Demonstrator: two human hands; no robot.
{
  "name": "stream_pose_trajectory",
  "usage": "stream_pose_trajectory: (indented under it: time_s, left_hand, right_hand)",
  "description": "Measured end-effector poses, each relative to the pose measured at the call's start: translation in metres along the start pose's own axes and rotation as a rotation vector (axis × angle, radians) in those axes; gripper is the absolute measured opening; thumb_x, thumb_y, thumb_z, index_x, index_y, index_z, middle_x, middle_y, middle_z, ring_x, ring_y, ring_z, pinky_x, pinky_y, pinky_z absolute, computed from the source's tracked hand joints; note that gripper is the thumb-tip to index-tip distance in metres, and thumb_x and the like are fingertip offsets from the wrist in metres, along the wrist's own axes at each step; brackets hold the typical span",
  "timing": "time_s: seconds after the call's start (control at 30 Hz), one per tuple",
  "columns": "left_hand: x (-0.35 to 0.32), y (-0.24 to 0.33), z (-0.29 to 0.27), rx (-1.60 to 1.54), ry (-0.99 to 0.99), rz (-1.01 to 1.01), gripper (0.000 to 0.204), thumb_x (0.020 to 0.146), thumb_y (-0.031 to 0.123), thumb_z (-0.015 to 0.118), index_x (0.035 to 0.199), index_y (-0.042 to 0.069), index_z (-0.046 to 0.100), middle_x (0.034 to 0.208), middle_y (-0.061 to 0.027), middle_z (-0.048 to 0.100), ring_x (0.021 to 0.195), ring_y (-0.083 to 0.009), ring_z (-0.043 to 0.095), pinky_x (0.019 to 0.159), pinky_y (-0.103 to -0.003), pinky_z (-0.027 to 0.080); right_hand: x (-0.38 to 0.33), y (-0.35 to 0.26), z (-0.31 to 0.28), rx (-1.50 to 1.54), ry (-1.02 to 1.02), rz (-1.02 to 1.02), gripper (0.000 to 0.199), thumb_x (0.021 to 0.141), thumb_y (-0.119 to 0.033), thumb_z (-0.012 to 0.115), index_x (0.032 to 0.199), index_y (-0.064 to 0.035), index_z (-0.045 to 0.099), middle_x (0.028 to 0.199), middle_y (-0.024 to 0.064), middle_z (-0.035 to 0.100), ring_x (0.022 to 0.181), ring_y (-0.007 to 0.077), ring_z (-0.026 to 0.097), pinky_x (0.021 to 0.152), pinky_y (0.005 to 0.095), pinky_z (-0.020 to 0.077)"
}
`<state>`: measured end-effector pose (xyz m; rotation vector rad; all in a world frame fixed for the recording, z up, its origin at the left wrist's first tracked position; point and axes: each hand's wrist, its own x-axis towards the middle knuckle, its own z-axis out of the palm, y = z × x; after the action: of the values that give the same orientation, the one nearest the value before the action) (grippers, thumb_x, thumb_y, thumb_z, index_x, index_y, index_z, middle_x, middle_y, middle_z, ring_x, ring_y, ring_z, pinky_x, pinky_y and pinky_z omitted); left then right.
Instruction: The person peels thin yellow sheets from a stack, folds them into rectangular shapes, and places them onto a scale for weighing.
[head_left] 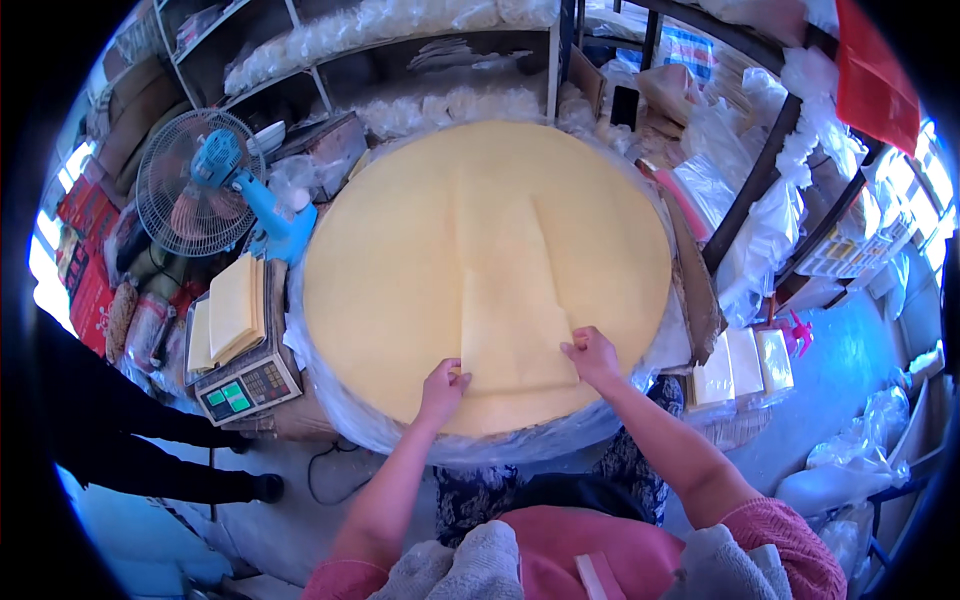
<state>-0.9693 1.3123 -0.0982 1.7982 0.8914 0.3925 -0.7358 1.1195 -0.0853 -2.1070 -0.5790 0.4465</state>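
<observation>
A broad, round stack of thin pale-yellow sheets (380,250) lies flat in front of me, with clear plastic (375,420) under its rim. The top sheet (515,325) is folded into a long panel down the middle, narrower at the far end. My left hand (442,390) is closed at the panel's near left corner, pinching the sheet's edge. On its right side, a little farther off, my right hand (592,358) pinches the sheet between thumb and fingers. I cannot tell how many layers either hand holds.
Left of the stack, a digital scale (250,390) carries folded yellow sheets (232,310); a blue fan (215,160) stands behind it. White packets (740,360) lie at the right, beside a cardboard flap (695,270). Loaded shelves (400,60) line the back. A dark-clothed person (130,430) is at far left.
</observation>
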Motion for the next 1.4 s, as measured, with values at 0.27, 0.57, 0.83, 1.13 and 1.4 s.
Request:
stream_pose_trajectory:
  time_s: [0.27, 0.57, 0.83, 1.13, 1.4]
  left_hand:
    - [-0.024, -0.016, 0.01, 0.101, 0.061, 0.014, 0.029, 0.087, 0.013, 0.066, 0.113, 0.002, 0.06, 0.071, -0.0091, 0.066, 0.061, -0.0159, 0.059, 0.06, -0.031, 0.048]
    - [0.039, 0.051, -0.008, 0.457, 0.127, -0.002, 0.047, 0.083, 0.028, 0.072, 0.117, -0.001, 0.056, 0.099, -0.0172, 0.068, 0.092, -0.0292, 0.067, 0.082, -0.04, 0.053]
    - [0.131, 0.039, 0.022, 0.458, 0.293, 0.061, 0.047, 0.078, 0.032, 0.078, 0.106, -0.001, 0.06, 0.088, -0.0141, 0.068, 0.082, -0.0266, 0.067, 0.075, -0.037, 0.053]
    - [0.164, -0.002, 0.021, -0.1, 0.26, -0.209, 0.019, 0.078, 0.017, 0.074, 0.085, 0.001, 0.067, 0.081, -0.011, 0.069, 0.073, -0.0211, 0.066, 0.069, -0.034, 0.053]
    - [0.163, 0.044, 0.021, 0.148, 0.157, -0.321, 0.027, 0.079, 0.031, 0.069, 0.082, 0.003, 0.068, 0.083, -0.0147, 0.07, 0.074, -0.0292, 0.068, 0.074, -0.041, 0.053]
  right_hand:
    - [-0.027, -0.015, 0.016, -0.145, 0.092, -0.079, 0.036, 0.09, -0.033, 0.063, 0.109, -0.0021, 0.061, 0.091, 0.0206, 0.068, 0.089, 0.0385, 0.065, 0.077, 0.0457, 0.0514]
    - [0.009, -0.007, 0.027, -0.238, 0.287, -0.185, 0.032, 0.088, -0.031, 0.067, 0.096, -0.0021, 0.058, 0.084, 0.0169, 0.068, 0.082, 0.0355, 0.066, 0.072, 0.0454, 0.0508]
    - [0.01, -0.031, 0.018, -0.298, 0.102, -0.037, 0.026, 0.092, -0.033, 0.062, 0.093, -0.0075, 0.057, 0.087, 0.0151, 0.067, 0.083, 0.0376, 0.065, 0.073, 0.0489, 0.0499]
    - [0.023, -0.013, 0.03, -0.313, 0.225, -0.124, 0.022, 0.09, -0.028, 0.065, 0.085, -0.0077, 0.06, 0.081, 0.0124, 0.066, 0.074, 0.0352, 0.064, 0.066, 0.0464, 0.0505]
    - [0.023, -0.009, 0.027, -0.365, 0.155, -0.078, 0.02, 0.092, -0.03, 0.061, 0.091, -0.0102, 0.056, 0.093, 0.0111, 0.062, 0.08, 0.0361, 0.063, 0.069, 0.0494, 0.0505]
